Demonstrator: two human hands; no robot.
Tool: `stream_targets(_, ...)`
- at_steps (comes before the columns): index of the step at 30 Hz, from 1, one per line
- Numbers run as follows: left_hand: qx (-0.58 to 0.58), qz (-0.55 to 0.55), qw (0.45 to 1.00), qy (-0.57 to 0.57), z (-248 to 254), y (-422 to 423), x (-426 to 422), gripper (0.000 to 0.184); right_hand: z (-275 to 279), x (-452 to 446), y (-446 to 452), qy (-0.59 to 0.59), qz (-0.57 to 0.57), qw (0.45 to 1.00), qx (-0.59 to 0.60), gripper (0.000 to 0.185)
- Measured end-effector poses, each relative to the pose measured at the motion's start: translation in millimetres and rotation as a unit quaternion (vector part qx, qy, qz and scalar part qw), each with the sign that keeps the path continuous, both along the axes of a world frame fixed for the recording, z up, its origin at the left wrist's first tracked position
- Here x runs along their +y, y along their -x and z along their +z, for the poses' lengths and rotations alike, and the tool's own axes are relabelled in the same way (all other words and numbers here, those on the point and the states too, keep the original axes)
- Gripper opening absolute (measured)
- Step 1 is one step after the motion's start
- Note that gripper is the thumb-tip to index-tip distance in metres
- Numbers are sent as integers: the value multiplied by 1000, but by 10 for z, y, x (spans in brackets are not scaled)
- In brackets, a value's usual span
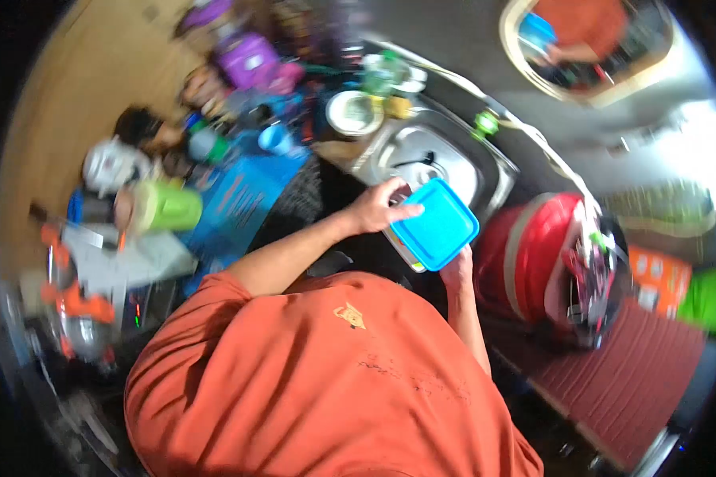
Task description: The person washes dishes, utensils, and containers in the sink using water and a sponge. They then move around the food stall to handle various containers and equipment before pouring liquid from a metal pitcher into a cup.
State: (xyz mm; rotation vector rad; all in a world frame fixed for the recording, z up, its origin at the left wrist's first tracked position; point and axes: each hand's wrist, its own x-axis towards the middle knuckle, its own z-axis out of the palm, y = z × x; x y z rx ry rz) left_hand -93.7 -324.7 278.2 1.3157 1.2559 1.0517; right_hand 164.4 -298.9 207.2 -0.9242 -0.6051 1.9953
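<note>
Sink [455, 151] at 1 o'clock; tub [403, 251] just nearer you. Holding step: left hand [378, 208] pinches tub, thumb on lid [439, 226]; right hand [457, 271] grips the side. Any move needs both grips firm.

I wore a loose orange-red shirt [294, 374], wrinkled across the front, with a short left sleeve [224, 298]. A small yellow emblem [348, 316] with dark detail sat on the chest, and dark, scribble-like marks [378, 368], too blurred to read, ran beside it.
</note>
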Motion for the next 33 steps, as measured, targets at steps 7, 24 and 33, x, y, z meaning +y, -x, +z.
stream_targets(7,-15,310,941,134,-273,588,-1305,31,-476,-94,1138,54,230,972,-10,18)
stream_targets(24,-116,640,735,191,-1145,2718,-2903,35,-1651,-790,4700,-127,536,812,-194,16)
stream_targets(33,35,625,759,178,-1318,3134,-2905,31,-1222,-290,4374,28,599,778,-188,36)
